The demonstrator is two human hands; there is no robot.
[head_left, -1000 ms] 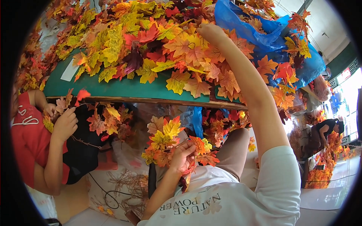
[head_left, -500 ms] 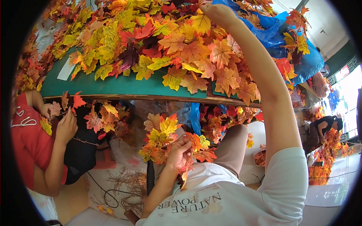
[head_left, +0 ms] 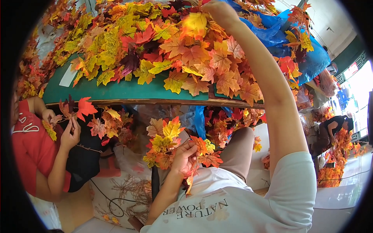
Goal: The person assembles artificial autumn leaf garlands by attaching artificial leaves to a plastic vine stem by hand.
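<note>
My left hand (head_left: 183, 155) is down by my lap, closed around a bunch of artificial maple leaves (head_left: 165, 141) in yellow, orange and red on wire stems. My right hand (head_left: 220, 12) is stretched far up over the green table (head_left: 128, 91), into the big heap of loose leaves (head_left: 163, 50). Its fingers curl on a blurred yellow leaf (head_left: 194, 24) at the top of the heap. My right forearm crosses the pile and the table's edge.
A person in a red shirt (head_left: 31, 155) sits at the left, a hand (head_left: 71, 134) holding red leaves (head_left: 83, 108). Blue plastic bags (head_left: 307, 58) lie at the table's far right. More leaves fill the space under the table. Another person (head_left: 330, 130) works far right.
My right hand has reached further up the heap and now has the yellow leaf at its fingers. The bunch in my left hand has stayed about where it was.
</note>
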